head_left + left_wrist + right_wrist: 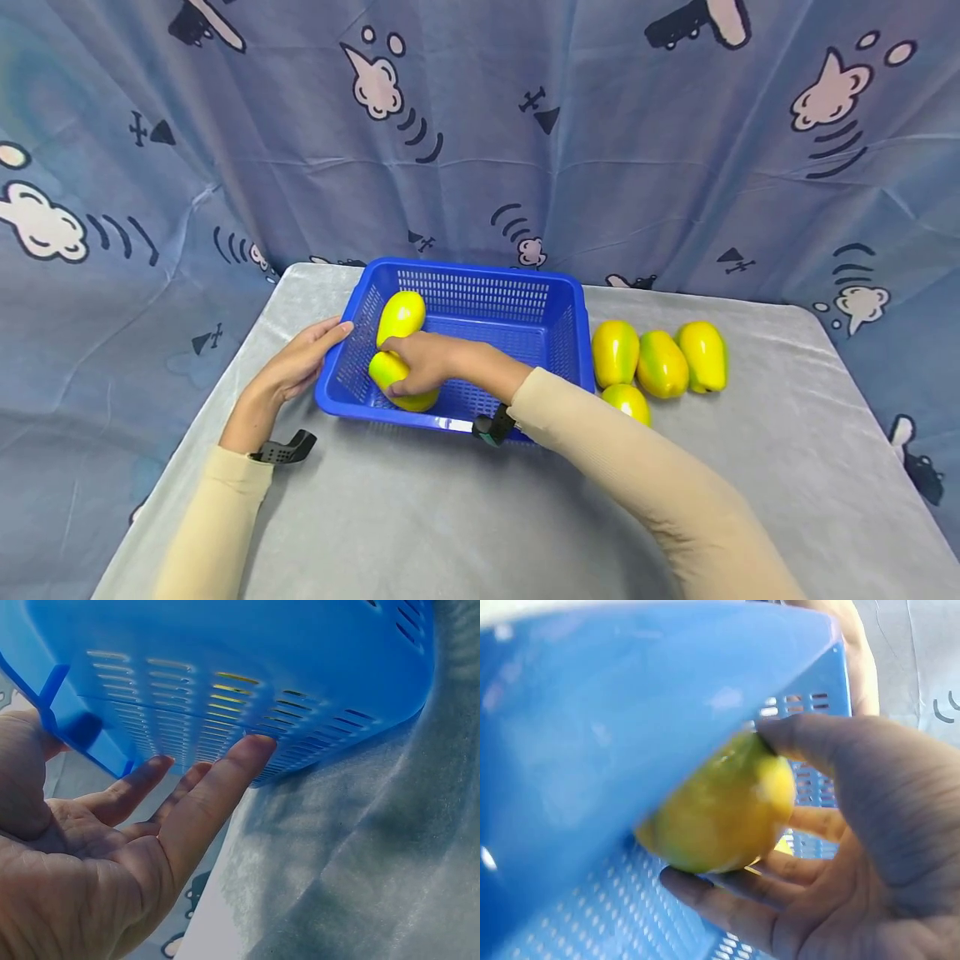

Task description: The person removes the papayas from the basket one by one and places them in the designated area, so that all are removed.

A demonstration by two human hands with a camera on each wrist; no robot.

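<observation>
A blue plastic basket (480, 425) with slotted walls sits on the table. Inside its left end, my right hand (427, 363) holds a yellow-green papaya (414, 400) near the front wall. In the right wrist view the thumb lies on one side of this papaya (727, 810), with the fingers around the other. A second papaya (403, 313) lies just behind it in the basket. My left hand (303, 358) grips the basket's left side, thumb at the rim. In the left wrist view its fingers (217, 795) reach along the slotted outer wall.
Right of the basket, several more papayas (662, 364) lie grouped on the pale cloth-covered table (420, 517). One of them (628, 402) is partly hidden behind my right sleeve. A blue patterned curtain (465, 150) hangs behind the table.
</observation>
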